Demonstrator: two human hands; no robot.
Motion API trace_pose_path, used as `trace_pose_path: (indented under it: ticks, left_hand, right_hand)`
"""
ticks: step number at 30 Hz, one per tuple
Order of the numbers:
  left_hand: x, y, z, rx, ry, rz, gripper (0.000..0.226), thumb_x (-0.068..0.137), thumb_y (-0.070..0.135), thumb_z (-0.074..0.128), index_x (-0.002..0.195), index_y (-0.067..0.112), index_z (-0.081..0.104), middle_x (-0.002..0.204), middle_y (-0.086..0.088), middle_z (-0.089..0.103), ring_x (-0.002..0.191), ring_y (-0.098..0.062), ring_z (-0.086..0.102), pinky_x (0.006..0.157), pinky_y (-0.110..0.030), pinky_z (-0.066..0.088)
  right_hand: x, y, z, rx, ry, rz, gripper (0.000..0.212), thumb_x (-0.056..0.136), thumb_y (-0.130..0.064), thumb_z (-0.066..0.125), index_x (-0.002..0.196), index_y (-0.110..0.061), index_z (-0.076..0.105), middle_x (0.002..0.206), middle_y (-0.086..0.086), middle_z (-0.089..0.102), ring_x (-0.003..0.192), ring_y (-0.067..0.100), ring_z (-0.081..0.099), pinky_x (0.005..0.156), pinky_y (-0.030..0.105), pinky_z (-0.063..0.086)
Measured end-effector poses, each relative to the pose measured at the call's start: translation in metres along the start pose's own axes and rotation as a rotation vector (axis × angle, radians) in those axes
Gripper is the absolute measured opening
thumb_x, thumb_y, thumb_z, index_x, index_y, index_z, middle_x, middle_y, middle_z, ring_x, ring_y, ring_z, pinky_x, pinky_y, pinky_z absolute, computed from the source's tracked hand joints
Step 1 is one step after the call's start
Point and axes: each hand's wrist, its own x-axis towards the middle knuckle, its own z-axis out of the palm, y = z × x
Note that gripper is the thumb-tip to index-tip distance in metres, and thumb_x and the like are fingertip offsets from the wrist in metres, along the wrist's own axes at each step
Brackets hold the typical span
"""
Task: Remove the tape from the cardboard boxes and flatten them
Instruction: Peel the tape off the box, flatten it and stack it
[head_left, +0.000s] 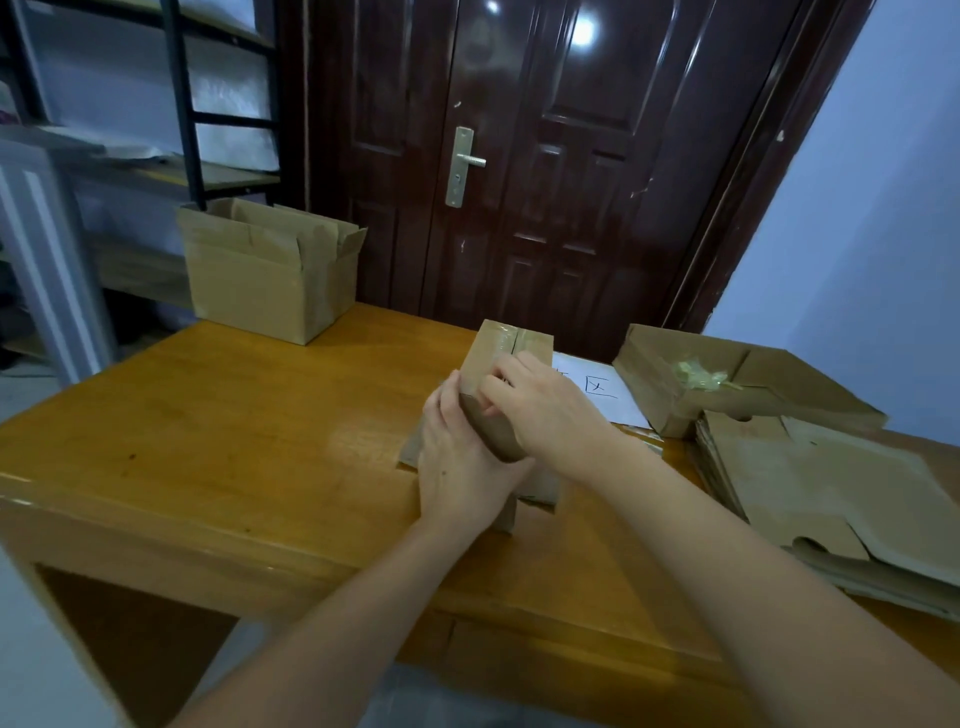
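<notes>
Both hands (498, 431) on taped box (506, 353)

Head view, downward, close over table (223, 415)

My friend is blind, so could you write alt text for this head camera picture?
Two bare hands work on a small taped cardboard box on a wooden table: the left hand grips its near side, the right hand picks at the top. An open box stands far left, flattened boxes lie right, before a dark door.
</notes>
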Motion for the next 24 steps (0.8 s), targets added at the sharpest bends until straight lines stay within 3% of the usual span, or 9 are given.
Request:
trace_pose_path:
  ticks: [3, 8, 11, 14, 17, 19, 21, 24]
  left_hand:
    - [0.001, -0.002, 0.004, -0.036, -0.022, 0.019, 0.137, 0.062, 0.052, 0.094, 0.158, 0.032, 0.000, 0.158, -0.005, 0.029, 0.146, -0.025, 0.038, 0.111, -0.049, 0.050]
    - [0.008, -0.018, 0.005, -0.094, -0.115, 0.029, 0.142, 0.062, 0.058, 0.093, 0.161, 0.038, -0.008, 0.155, 0.011, 0.025, 0.142, -0.016, 0.039, 0.100, -0.024, 0.042]
    - [0.012, -0.024, 0.004, -0.098, -0.143, 0.016, 0.151, 0.059, 0.063, 0.093, 0.158, 0.047, -0.019, 0.162, 0.016, 0.021, 0.149, -0.016, 0.034, 0.105, -0.025, 0.036]
    - [0.011, -0.024, 0.005, -0.087, -0.159, -0.085, 0.157, 0.053, 0.070, 0.092, 0.153, 0.051, -0.029, 0.168, 0.006, 0.025, 0.151, -0.020, 0.037, 0.111, -0.036, 0.041]
    - [0.011, -0.024, 0.007, -0.039, -0.174, -0.150, 0.152, 0.052, 0.077, 0.088, 0.157, 0.047, -0.017, 0.166, 0.003, 0.032, 0.148, -0.023, 0.042, 0.110, -0.041, 0.046]
    - [0.011, -0.025, 0.009, -0.007, -0.167, -0.134, 0.146, 0.052, 0.079, 0.086, 0.159, 0.040, -0.006, 0.163, 0.005, 0.034, 0.147, -0.020, 0.042, 0.109, -0.036, 0.046]
    - [0.010, -0.025, 0.011, -0.007, -0.156, -0.122, 0.143, 0.052, 0.082, 0.083, 0.159, 0.037, 0.000, 0.160, 0.006, 0.036, 0.145, -0.018, 0.044, 0.104, -0.029, 0.044]
    - [0.009, -0.025, 0.011, -0.019, -0.137, -0.104, 0.139, 0.050, 0.085, 0.079, 0.158, 0.036, 0.005, 0.154, 0.008, 0.042, 0.140, -0.015, 0.049, 0.095, -0.021, 0.038]
  right_hand:
    - [0.003, 0.009, -0.006, 0.107, -0.102, -0.027, 0.009, 0.095, -0.004, 0.060, 0.093, -0.013, 0.059, 0.099, 0.001, 0.051, 0.091, 0.018, 0.044, 0.074, 0.034, 0.045]
    - [0.007, 0.022, -0.015, 0.191, -0.211, -0.054, 0.015, 0.098, -0.010, 0.059, 0.089, -0.020, 0.052, 0.098, -0.012, 0.042, 0.089, 0.007, 0.038, 0.076, 0.026, 0.040]
    - [0.007, 0.020, -0.015, 0.132, -0.142, -0.090, 0.004, 0.102, -0.022, 0.054, 0.099, -0.021, 0.057, 0.101, -0.008, 0.048, 0.090, 0.010, 0.043, 0.074, 0.031, 0.047]
    - [0.007, 0.013, -0.012, 0.015, -0.112, -0.136, 0.016, 0.100, -0.023, 0.055, 0.110, -0.021, 0.068, 0.104, 0.002, 0.054, 0.090, 0.016, 0.048, 0.071, 0.033, 0.050]
    - [0.007, 0.007, -0.010, -0.061, -0.085, -0.149, 0.010, 0.095, -0.013, 0.062, 0.098, -0.014, 0.072, 0.104, 0.008, 0.057, 0.085, 0.023, 0.052, 0.063, 0.031, 0.044]
    - [0.007, 0.004, -0.009, -0.121, -0.121, -0.129, 0.011, 0.094, -0.009, 0.063, 0.104, -0.013, 0.067, 0.110, 0.008, 0.056, 0.088, 0.022, 0.050, 0.064, 0.030, 0.041]
    - [0.005, 0.003, -0.007, -0.156, -0.141, -0.102, 0.023, 0.092, -0.009, 0.065, 0.115, -0.012, 0.063, 0.117, 0.008, 0.054, 0.094, 0.022, 0.049, 0.071, 0.030, 0.047]
    - [0.002, -0.001, -0.002, -0.141, -0.099, -0.063, 0.028, 0.088, -0.009, 0.071, 0.115, -0.010, 0.064, 0.118, 0.010, 0.055, 0.099, 0.023, 0.051, 0.076, 0.031, 0.049]
